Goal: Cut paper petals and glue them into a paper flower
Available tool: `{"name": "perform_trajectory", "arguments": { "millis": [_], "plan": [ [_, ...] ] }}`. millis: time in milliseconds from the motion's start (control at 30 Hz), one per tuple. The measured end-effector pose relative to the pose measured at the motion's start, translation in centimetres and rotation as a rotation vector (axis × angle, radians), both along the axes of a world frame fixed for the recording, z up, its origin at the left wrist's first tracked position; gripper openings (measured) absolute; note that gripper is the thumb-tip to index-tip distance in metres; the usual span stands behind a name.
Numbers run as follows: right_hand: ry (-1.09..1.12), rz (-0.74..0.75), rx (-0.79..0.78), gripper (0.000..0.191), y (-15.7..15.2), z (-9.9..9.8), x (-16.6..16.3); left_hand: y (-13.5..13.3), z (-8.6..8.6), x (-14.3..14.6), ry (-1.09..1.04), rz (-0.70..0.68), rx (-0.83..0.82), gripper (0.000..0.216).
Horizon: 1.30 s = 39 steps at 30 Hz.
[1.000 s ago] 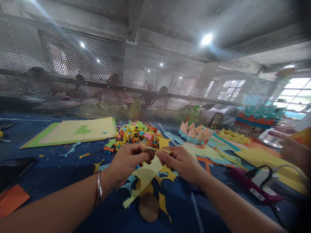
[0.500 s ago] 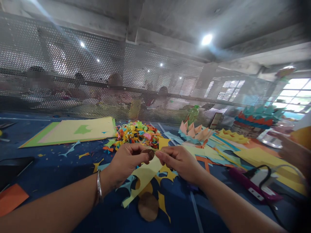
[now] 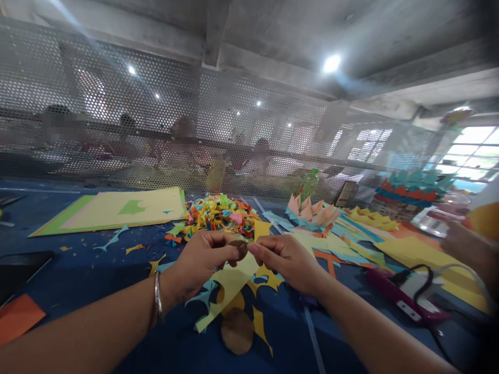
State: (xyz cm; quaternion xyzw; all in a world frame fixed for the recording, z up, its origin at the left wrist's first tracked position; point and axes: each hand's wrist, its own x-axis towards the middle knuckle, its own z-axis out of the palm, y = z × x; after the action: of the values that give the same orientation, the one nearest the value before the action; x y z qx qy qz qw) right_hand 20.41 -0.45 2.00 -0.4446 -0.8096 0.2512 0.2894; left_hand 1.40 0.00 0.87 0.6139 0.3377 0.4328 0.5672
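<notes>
Between the thumb and fingers of my left hand point(image 3: 212, 254) is a small brown disc point(image 3: 240, 249), tilted, partly covered by the fingers. My right hand point(image 3: 283, 259) is closed in a pinch at the disc's right edge; its fingertips hide the exact contact. Under both hands lies a pale yellow paper strip point(image 3: 226, 298), slanting toward me. A larger flat brown disc point(image 3: 237, 331) rests on the blue table just below the strip. Cut yellow paper scraps point(image 3: 262, 330) and light blue paper scraps point(image 3: 203, 300) lie around them.
Beyond my hands is a heap of colourful paper bits point(image 3: 222, 213). Stacked paper sheets point(image 3: 89, 210) lie left, a peach paper crown point(image 3: 312, 212) right. A purple power strip point(image 3: 405, 298) with cables sits at the right, near another person's hand point(image 3: 468, 244). A perforated screen point(image 3: 156, 124) stands behind.
Almost nothing differs. My fingers have shifted very slightly at the small brown disc, and the other person's hand at the right has moved a little left.
</notes>
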Motion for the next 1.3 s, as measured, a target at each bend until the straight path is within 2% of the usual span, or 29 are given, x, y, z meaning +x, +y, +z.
{"name": "perform_trajectory", "arguments": {
  "millis": [867,1033,1200,1300],
  "plan": [
    [-0.008,-0.053,-0.004,0.044,0.4,-0.3,0.0,0.3,0.2,-0.1,0.120,0.018,-0.019,0.006],
    [-0.063,-0.094,0.048,0.045,0.6,-0.4,0.1,1.7,0.5,-1.5,0.357,-0.045,-0.040,0.022],
    [-0.270,-0.138,0.196,0.048,0.7,-0.7,0.3,2.8,1.7,-3.7,0.668,-0.197,-0.013,0.018],
    [-0.393,-0.130,0.216,0.049,0.7,-0.9,0.3,2.6,2.8,-4.7,0.863,-0.264,0.033,0.014]
  ]
}}
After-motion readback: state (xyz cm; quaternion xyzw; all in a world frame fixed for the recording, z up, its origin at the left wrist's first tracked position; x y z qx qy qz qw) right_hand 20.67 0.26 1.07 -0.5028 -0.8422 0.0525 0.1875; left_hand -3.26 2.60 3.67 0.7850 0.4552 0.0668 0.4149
